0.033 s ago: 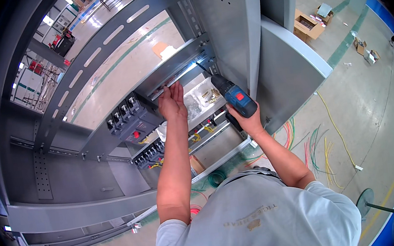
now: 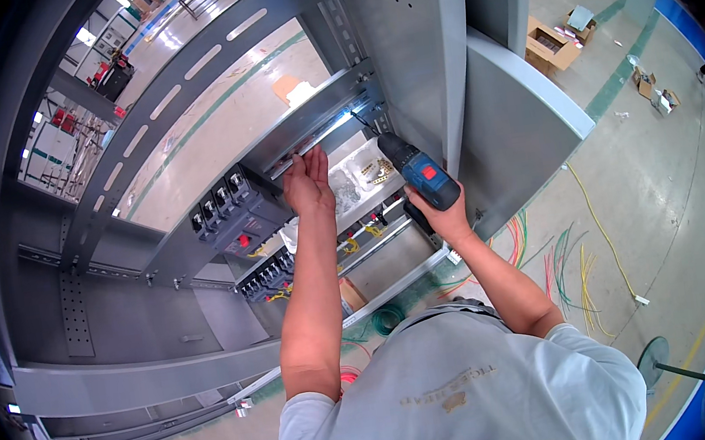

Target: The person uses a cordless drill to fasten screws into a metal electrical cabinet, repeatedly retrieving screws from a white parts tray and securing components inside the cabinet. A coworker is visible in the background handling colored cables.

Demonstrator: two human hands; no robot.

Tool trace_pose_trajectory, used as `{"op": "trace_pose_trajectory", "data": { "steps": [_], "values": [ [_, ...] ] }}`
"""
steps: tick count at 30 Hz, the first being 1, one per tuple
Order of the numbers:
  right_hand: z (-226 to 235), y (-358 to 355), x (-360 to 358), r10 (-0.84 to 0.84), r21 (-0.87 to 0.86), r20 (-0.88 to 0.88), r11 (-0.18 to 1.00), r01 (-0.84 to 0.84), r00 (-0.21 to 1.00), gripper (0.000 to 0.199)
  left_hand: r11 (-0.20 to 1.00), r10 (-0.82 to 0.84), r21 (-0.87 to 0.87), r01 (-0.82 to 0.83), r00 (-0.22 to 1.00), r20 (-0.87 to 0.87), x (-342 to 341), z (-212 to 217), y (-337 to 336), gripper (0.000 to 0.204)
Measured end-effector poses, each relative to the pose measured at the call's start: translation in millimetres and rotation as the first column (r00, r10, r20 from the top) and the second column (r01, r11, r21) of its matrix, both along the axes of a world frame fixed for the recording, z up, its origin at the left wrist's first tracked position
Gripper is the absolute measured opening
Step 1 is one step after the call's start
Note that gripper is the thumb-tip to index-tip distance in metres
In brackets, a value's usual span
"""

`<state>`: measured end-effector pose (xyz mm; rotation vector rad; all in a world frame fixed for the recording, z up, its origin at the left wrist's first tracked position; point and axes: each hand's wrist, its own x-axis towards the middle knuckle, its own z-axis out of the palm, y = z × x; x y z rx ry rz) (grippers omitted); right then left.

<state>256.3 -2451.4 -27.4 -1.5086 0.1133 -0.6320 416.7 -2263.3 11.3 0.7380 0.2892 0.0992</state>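
Note:
My right hand (image 2: 446, 210) is wrapped round the grip of a blue and black cordless drill (image 2: 424, 172). The drill's long bit points up and left to the right end of a narrow metal rail (image 2: 333, 129), where a bright light shines. Farther left on that rail, the fingertips of my left hand (image 2: 310, 186) hold its edge. Just below the rail sits a white tray (image 2: 356, 177) with brass-coloured small parts and clear bags in it. A dark grey circuit breaker (image 2: 238, 216) with a red part is mounted left of my left hand.
The grey metal cabinet frame (image 2: 168, 366) surrounds both arms, and a tall side panel (image 2: 514, 103) stands on the right. A row of smaller breakers (image 2: 267, 279) lies below. Coloured wires (image 2: 574, 267) and an open cardboard box (image 2: 551, 46) are on the floor.

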Motion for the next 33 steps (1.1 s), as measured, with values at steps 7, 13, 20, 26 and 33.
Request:
{"op": "trace_pose_trajectory", "data": {
  "steps": [7, 13, 20, 26, 33],
  "values": [
    [-1.8, -0.1, 0.9, -0.013, -0.028, 0.018, 1.0, 0.013, 1.0, 0.035, 1.0, 0.008, 0.014, -0.008, 1.0, -0.011, -1.0, 1.0, 0.5, 0.011],
    [0.0, 0.3, 0.4, -0.009, -0.029, 0.022, 1.0, 0.01, 1.0, 0.035, 1.0, 0.009, 0.02, -0.009, 1.0, -0.005, -2.0, 1.0, -0.4, 0.011],
    [-3.4, 0.4, 2.0, -0.01, -0.03, 0.013, 1.0, 0.01, 1.0, 0.042, 1.0, 0.014, 0.027, -0.014, 1.0, -0.006, -2.0, 0.9, -0.7, 0.011],
    [-1.7, 2.6, 3.0, -0.024, -0.086, 0.021, 0.996, 0.026, 0.999, 0.048, 0.999, 0.027, 0.021, -0.027, 1.0, -0.007, -1.4, -0.5, -0.9, 0.012],
    [-2.9, 2.8, 4.8, -0.027, -0.087, 0.027, 0.996, 0.029, 0.999, 0.05, 1.0, 0.019, 0.021, -0.019, 1.0, -0.009, -3.5, 1.4, -2.3, 0.012]
  ]
}}
